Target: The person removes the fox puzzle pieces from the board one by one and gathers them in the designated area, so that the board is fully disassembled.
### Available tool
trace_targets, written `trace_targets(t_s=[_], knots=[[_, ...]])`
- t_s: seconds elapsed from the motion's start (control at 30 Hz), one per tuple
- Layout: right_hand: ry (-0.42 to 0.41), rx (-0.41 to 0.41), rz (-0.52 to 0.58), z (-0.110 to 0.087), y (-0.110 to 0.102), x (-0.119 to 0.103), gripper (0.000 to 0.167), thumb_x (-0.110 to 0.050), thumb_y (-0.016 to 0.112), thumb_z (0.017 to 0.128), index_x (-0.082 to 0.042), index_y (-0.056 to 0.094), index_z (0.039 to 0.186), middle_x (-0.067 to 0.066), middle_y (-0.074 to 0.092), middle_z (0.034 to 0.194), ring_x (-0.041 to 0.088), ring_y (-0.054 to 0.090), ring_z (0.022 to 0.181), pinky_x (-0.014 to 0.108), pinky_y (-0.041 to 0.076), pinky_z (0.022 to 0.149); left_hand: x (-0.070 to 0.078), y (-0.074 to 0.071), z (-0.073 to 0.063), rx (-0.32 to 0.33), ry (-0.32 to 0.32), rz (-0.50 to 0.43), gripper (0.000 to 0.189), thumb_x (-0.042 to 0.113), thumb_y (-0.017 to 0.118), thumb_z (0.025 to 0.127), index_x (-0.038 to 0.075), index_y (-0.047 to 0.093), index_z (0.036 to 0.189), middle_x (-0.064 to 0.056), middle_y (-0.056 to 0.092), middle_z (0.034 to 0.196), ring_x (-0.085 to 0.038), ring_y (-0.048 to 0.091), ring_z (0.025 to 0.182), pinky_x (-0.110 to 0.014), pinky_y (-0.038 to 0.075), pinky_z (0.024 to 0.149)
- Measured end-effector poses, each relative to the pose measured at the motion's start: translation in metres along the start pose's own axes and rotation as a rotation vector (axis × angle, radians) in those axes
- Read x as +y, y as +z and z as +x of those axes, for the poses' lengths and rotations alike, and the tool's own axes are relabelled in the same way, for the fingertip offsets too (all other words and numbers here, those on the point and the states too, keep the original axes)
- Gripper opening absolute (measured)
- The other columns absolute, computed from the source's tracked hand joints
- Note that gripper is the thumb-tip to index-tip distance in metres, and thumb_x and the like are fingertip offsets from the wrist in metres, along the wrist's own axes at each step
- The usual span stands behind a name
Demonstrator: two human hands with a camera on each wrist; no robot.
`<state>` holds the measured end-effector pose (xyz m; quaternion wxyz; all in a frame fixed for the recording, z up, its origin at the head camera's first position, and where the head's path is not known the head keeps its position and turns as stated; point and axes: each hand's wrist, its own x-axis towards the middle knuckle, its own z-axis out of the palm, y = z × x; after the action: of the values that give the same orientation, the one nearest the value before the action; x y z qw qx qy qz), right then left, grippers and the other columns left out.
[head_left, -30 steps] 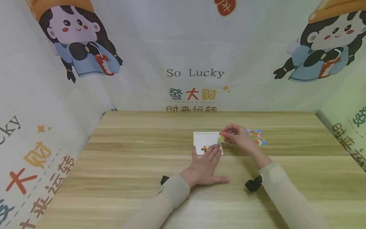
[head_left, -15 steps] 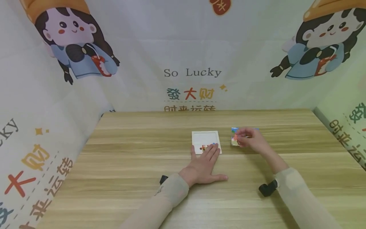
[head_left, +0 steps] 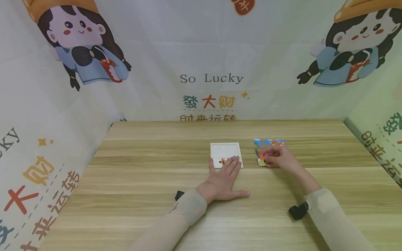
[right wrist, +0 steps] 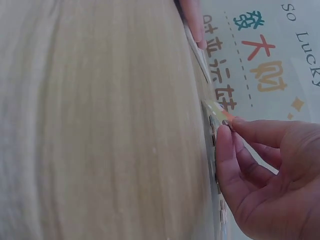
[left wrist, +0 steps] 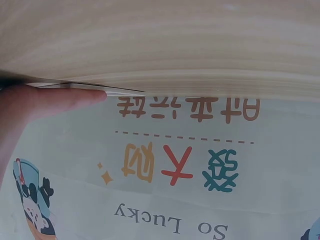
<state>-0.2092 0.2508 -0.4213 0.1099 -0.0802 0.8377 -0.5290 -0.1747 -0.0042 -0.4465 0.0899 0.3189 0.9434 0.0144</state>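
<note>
My left hand [head_left: 221,183] lies flat with straight fingers over the lower part of a white square puzzle tray [head_left: 224,150]. A few coloured puzzle pieces [head_left: 223,161] show in the tray beside those fingers, partly covered by them. To the right of the tray, my right hand [head_left: 279,157] pinches a puzzle piece [head_left: 261,161] between thumb and forefinger. In the right wrist view the pinched jigsaw piece [right wrist: 218,111], green and orange, stands tilted near the tabletop. Behind that hand lie several loose blue and orange pieces [head_left: 276,142], some hidden by its fingers.
The wooden table [head_left: 150,181] carries the tray and pieces near its far side. A printed cloth [head_left: 157,62] hangs behind the table and along both sides. Black wrist cameras [head_left: 298,211] sit under both sleeves.
My right hand has moved right from the tray's edge with the piece, then slightly nearer to me, uncovering loose pieces at the back. The left hand stays on the tray.
</note>
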Motion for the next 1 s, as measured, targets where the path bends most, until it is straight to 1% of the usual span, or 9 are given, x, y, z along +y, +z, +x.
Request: trace_targets(t_s=[0.1, 0.23, 0.47, 0.83, 0.93, 1.0], knots=[[-0.021, 0.004, -0.056, -0.0009, -0.0003, 0.0003, 0.032, 0.0, 0.059, 0.097, 0.014, 0.058, 0.125, 0.016, 0.062, 0.103, 0.008, 0.061, 0.082, 0.021, 0.059, 0.07, -0.0001, -0.0013, 0.0003, 0.0, 0.0, -0.001, 0.104, 0.083, 0.038, 0.087, 0.017, 0.008, 0.162, 0.002, -0.001, 0.171, -0.014, 0.001, 0.158, -0.076, 0.005, 0.115], [-0.036, 0.026, -0.122, -0.0019, 0.0005, -0.0001, 0.029, -0.001, 0.061, 0.096, 0.013, 0.061, 0.121, 0.017, 0.062, 0.1, 0.012, 0.061, 0.082, 0.021, 0.059, 0.069, -0.0006, -0.0023, 0.0006, 0.009, 0.001, 0.002, 0.103, 0.082, 0.038, 0.087, 0.017, 0.009, 0.162, 0.002, 0.0, 0.171, -0.014, 0.001, 0.158, -0.076, 0.005, 0.115], [-0.009, 0.061, -0.208, -0.0018, 0.0053, 0.0, 0.024, 0.0, 0.064, 0.094, 0.011, 0.063, 0.115, 0.016, 0.065, 0.095, 0.013, 0.062, 0.079, 0.02, 0.058, 0.066, -0.0009, 0.0001, 0.0002, 0.018, 0.01, 0.011, 0.103, 0.082, 0.038, 0.088, 0.017, 0.01, 0.162, 0.002, 0.0, 0.171, -0.014, 0.002, 0.158, -0.077, 0.006, 0.114], [0.002, 0.065, -0.236, -0.0022, 0.0084, 0.0007, 0.021, -0.001, 0.065, 0.093, 0.011, 0.064, 0.11, 0.013, 0.064, 0.091, 0.013, 0.062, 0.074, 0.021, 0.058, 0.064, 0.0003, 0.0033, -0.0015, 0.026, 0.003, 0.031, 0.104, 0.083, 0.036, 0.087, 0.017, 0.009, 0.162, 0.002, 0.0, 0.17, -0.013, 0.002, 0.158, -0.076, 0.007, 0.115], [0.011, 0.066, -0.244, -0.0024, 0.0085, -0.0011, 0.022, -0.002, 0.065, 0.093, 0.01, 0.065, 0.111, 0.013, 0.064, 0.093, 0.014, 0.063, 0.076, 0.022, 0.058, 0.065, 0.0004, 0.0029, -0.0018, 0.033, 0.001, 0.037, 0.104, 0.084, 0.036, 0.087, 0.016, 0.011, 0.162, 0.002, 0.001, 0.17, -0.012, 0.002, 0.158, -0.076, 0.007, 0.115], [0.013, 0.064, -0.244, -0.0025, 0.0089, -0.003, 0.023, -0.003, 0.064, 0.094, 0.01, 0.065, 0.112, 0.016, 0.064, 0.097, 0.016, 0.064, 0.08, 0.022, 0.059, 0.066, 0.0003, 0.0028, -0.0019, 0.033, 0.0, 0.03, 0.104, 0.083, 0.037, 0.087, 0.016, 0.012, 0.162, 0.002, 0.001, 0.17, -0.012, 0.002, 0.158, -0.076, 0.007, 0.114]])
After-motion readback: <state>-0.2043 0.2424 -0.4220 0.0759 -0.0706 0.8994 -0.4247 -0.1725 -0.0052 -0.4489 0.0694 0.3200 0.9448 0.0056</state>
